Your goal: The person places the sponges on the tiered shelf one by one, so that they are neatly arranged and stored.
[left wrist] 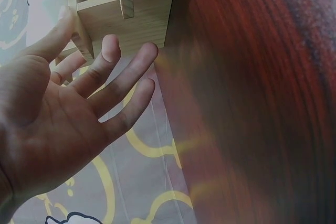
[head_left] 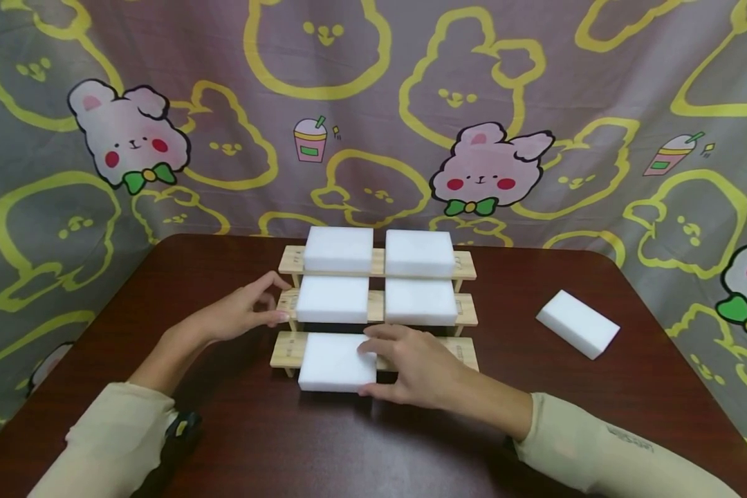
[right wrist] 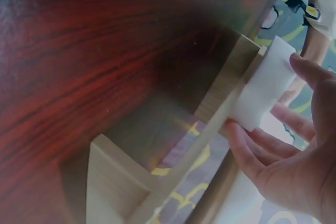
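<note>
A three-tier wooden display rack (head_left: 287,351) stands mid-table. On its lowest tier, left half, lies a white sponge block (head_left: 331,361), its front overhanging the tier. My right hand (head_left: 425,369) holds this block by its right end, thumb at the front and fingers at the back; the right wrist view shows the block (right wrist: 266,85) between thumb and fingers. My left hand (head_left: 236,312) grips the left end of the middle tier between thumb and index finger. In the left wrist view the other fingers (left wrist: 128,77) extend loosely beside the rack.
Two white blocks (head_left: 338,249) sit side by side on the top tier, and two more (head_left: 333,301) on the middle one. Another white block (head_left: 577,324) lies on the dark wooden table (head_left: 523,277) to the right. A patterned curtain (head_left: 361,90) hangs behind.
</note>
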A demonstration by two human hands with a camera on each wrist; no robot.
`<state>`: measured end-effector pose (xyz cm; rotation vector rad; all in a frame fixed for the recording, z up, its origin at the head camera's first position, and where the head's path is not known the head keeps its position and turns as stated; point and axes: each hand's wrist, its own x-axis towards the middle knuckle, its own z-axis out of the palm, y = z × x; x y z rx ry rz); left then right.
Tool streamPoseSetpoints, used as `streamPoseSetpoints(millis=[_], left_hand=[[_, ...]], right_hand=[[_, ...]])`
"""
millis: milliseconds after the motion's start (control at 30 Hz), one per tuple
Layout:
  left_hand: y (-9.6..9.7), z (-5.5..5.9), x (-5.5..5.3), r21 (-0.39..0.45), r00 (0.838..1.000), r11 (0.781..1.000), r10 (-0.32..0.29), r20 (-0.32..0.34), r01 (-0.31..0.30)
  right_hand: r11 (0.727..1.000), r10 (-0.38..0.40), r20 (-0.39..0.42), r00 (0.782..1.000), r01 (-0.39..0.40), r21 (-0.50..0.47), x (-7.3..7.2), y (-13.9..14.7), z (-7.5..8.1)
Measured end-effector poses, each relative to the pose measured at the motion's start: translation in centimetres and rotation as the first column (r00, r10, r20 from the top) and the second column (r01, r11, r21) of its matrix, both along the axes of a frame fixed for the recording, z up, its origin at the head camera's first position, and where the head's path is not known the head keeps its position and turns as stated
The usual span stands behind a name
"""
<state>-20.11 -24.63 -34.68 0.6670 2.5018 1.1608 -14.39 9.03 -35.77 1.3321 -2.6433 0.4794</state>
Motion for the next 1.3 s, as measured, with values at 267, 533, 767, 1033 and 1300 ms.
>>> streamPoseSetpoints(millis=[267, 533, 767, 1033, 1300], left_hand=[[0.0, 0.1, 0.0, 0.0, 1.0, 1.0, 0.0, -0.002, 0.0], [0.0, 0.0, 0.0, 0.001, 1.0, 1.0, -0.006, -0.001, 0.006], [-0.1, 0.1, 0.0, 0.005, 1.0, 1.0, -0.012, -0.006, 0.012], [-0.1, 0.1, 0.0, -0.001, 1.0, 1.0, -0.014, -0.004, 0.014], [-0.1, 0.0, -0.1, -0.002, 1.0, 1.0, -0.008, 0.004, 0.008]], right_hand=[[0.993, -0.014, 0.012, 1.0, 0.012, 0.114, 0.7, 0.1, 0.8], [0.998, 0.009, 0.081, 0.997, -0.014, 0.055, 0.7, 0.0, 0.6], [0.995, 0.068, 0.266, 0.962, -0.046, -0.089, -0.2, 0.0, 0.3], [0.989, 0.083, 0.292, 0.953, -0.043, -0.14, -0.7, -0.6, 0.0], [0.985, 0.091, 0.274, 0.957, -0.046, -0.167, -1.2, -1.1, -0.3]])
